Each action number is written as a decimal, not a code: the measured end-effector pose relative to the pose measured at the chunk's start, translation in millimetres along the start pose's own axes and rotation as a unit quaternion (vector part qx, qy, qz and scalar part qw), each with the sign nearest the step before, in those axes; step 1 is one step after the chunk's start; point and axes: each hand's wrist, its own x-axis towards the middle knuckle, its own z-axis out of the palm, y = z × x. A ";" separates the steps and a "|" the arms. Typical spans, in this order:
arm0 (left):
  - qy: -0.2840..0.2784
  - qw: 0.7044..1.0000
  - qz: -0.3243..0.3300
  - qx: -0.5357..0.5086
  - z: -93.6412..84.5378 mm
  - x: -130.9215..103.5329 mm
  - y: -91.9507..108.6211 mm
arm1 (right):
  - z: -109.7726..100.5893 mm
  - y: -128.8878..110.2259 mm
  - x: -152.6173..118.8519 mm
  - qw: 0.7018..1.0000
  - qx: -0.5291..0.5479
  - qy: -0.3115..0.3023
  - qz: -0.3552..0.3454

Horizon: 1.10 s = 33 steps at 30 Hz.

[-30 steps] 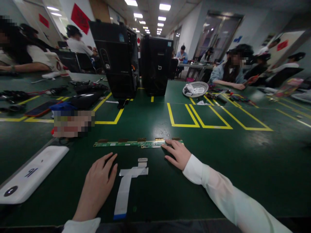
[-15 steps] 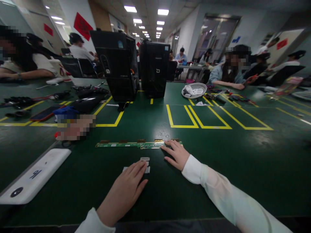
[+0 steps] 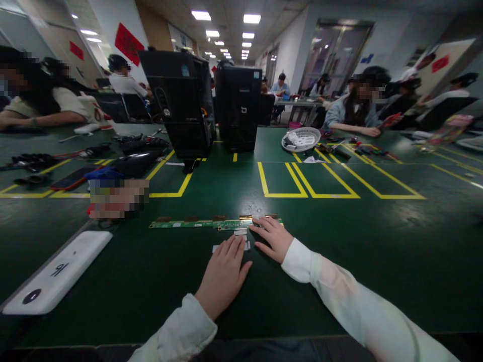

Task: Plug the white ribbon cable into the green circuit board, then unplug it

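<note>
A long, narrow green circuit board (image 3: 184,224) with copper-coloured tabs along its far edge lies across the green table. The stretched fingers of my right hand (image 3: 274,239) rest over its right part, and the board's end shows just past them. My left hand (image 3: 224,274) lies flat, palm down, on a thin whitish-grey piece (image 3: 240,233) with connector-like ends. Most of that piece is hidden under the fingers; its far end comes close to the board's near edge. Neither hand is wrapped around anything.
A white device (image 3: 60,271) lies at left, with a phone (image 3: 73,177) and cables beyond. Two black computer towers (image 3: 238,110) stand at the back. A white basket (image 3: 301,140) sits behind yellow tape outlines (image 3: 287,195). Other people sit around the tables.
My left hand has slid forward and right, carrying the whitish-grey piece along to near the board. My right hand and the board stay almost where they were.
</note>
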 end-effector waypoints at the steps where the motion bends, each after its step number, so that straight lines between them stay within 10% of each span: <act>1: -0.004 1.000 -0.002 0.004 0.2 0.6 0.7 | -0.3 -0.1 0.0 1.000 0.000 -0.002 0.000; 33: -0.021 0.998 -0.007 -0.054 -1.1 9.5 -9.4 | -4.5 5.7 -0.5 1.000 0.022 -0.019 -0.006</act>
